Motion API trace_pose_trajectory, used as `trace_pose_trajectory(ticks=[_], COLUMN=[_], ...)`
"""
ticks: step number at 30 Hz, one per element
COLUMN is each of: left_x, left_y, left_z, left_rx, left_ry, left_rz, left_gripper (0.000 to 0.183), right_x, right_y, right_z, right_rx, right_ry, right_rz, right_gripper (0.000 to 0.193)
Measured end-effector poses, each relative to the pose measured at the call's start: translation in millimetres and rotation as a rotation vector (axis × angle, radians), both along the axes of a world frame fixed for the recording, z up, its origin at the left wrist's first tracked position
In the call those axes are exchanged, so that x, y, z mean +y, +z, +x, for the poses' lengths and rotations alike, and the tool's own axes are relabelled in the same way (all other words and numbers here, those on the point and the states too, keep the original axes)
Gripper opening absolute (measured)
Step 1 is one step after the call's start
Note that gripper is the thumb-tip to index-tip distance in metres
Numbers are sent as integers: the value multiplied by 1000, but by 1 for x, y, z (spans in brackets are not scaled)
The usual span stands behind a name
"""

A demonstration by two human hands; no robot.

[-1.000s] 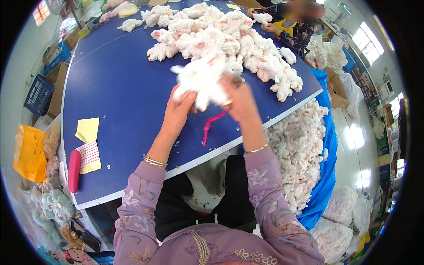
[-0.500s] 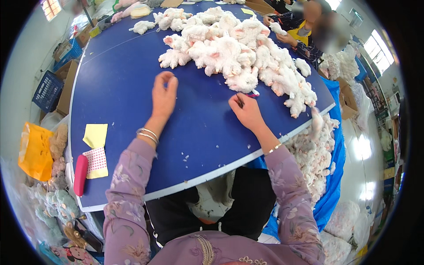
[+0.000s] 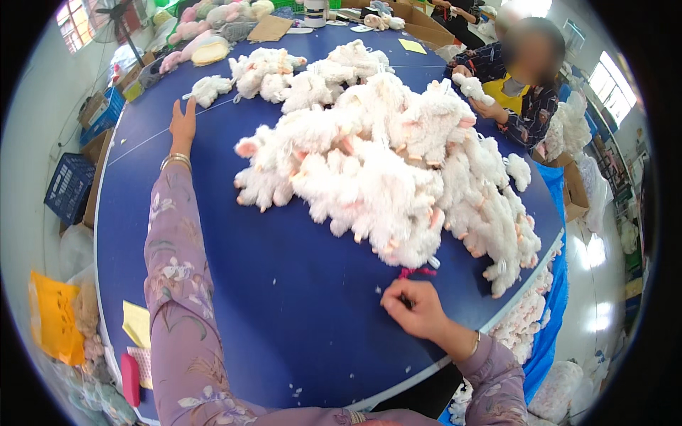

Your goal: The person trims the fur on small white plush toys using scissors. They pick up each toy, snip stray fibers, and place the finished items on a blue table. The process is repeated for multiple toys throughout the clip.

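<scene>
My left arm stretches to the far left, and my left hand (image 3: 182, 126) is open, thumb and fingers apart, just short of a small white plush toy (image 3: 209, 91). Nothing lies between those fingers. My right hand (image 3: 419, 310) is closed around a small dark object (image 3: 406, 301), mostly hidden by the fingers, its kind unclear. Just beyond it, a narrow bright pink thing (image 3: 418, 272) rests on the blue table (image 3: 298, 298). A big heap of white fluffy plush toys (image 3: 369, 170) with pinkish ears and feet spreads over the middle and right.
Across the table at right, another person's hands (image 3: 484, 103) hold a white plush piece. Yellow paper (image 3: 136, 323) and a pink case (image 3: 130, 380) lie near left. More white plush fills a blue sheet (image 3: 550, 284) beside the right edge. Coloured plush toys (image 3: 206, 46) line the far edge.
My left hand has moved far forward and left, its fingers spreading beside the small plush toy. The right hand stays closed near the pink thing. The view has shifted forward over the table.
</scene>
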State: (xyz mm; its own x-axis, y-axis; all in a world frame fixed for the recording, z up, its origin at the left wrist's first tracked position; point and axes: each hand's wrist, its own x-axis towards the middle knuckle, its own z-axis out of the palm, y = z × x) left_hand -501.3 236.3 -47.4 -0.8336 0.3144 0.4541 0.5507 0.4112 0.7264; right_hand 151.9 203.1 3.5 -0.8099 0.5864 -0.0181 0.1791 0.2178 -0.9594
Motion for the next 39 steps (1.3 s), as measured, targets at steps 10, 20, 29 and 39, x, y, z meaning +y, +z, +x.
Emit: trace_pose_trajectory(ticks=[10,20,29,39], left_x=[205,78,-15,-211], left_y=[-9,18,17,77], left_z=[89,306,350,468], left_rx=[505,-259,-461,-182], left_ry=[-698,-509,-593,-824], left_rz=[-619,47,287,-113], left_gripper=[45,70,52,55], right_x=[8,57,53,-3], right_y=[8,-11,-19,-23], right_z=[-6,4,14,58], right_rx=[-13,-29,188,150], right_ry=[188,-323,-648,-564], right_rz=[64,312,320,279], right_gripper=[6,23,23,25])
